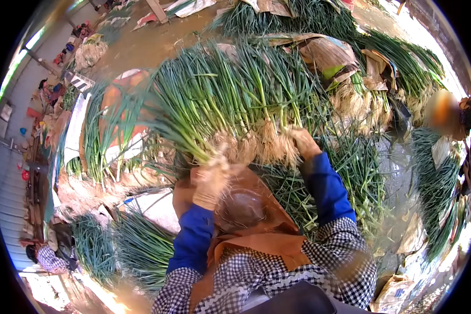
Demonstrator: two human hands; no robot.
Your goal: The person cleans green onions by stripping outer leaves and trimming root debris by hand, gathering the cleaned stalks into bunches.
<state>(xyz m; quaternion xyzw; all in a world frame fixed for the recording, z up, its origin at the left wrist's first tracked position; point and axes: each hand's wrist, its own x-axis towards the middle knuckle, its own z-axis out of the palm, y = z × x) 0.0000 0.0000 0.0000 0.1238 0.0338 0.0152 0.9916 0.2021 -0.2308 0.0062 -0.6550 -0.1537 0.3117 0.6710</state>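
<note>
My left hand (212, 180), slightly blurred, is closed around the white root ends of a small bunch of green onions (186, 137). The bunch's long leaves point up and to the left. In front of me lies a broad row of green onions (235, 86), its pale, stringy roots (272, 144) facing me. My right hand (303, 142) is at the right end of that row, fingers closed on the lower stalks just above the roots. A brown apron (254, 201) covers my lap below both hands.
More green onions with thick roots (358, 107) lie at the back right, partly under brown sheeting (327, 55). Loose green leaves (350, 178) cover the ground to my right. Further heaps (141, 246) lie at my left. Another person (52, 256) sits at the lower left.
</note>
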